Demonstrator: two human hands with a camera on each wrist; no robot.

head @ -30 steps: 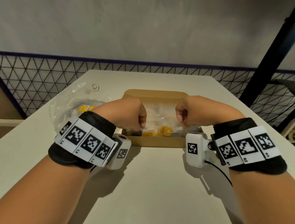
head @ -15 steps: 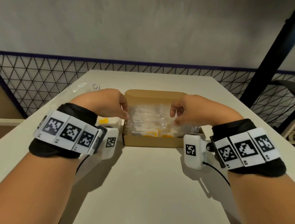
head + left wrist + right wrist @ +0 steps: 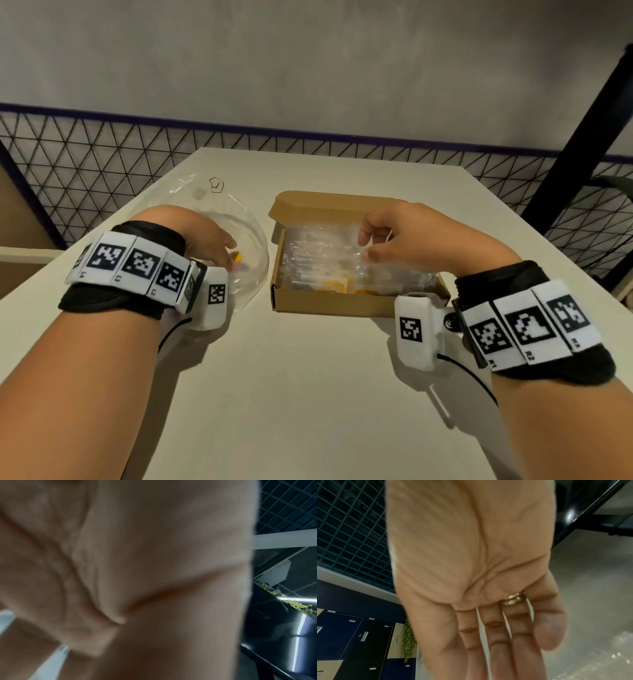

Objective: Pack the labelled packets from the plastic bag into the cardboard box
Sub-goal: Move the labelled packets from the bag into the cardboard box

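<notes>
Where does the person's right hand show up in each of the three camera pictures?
Head view: the right hand is right of centre, poised over the packets in the cardboard box.
Left wrist view: not in it; only the left hand's palm fills the picture.
Right wrist view: the right hand fills the middle, palm towards the camera, fingers pointing down.
Shared landmark: the wire mesh panel.

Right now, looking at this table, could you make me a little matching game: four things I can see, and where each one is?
Things:
1. cardboard box
2. plastic bag
3. left hand
4. right hand

Places:
A. over the open box
B. reaching into the bag
C. on the table, left of the box
D. on the table, filled with clear packets

Pairs: 1-D, 2-C, 3-B, 4-A
</notes>
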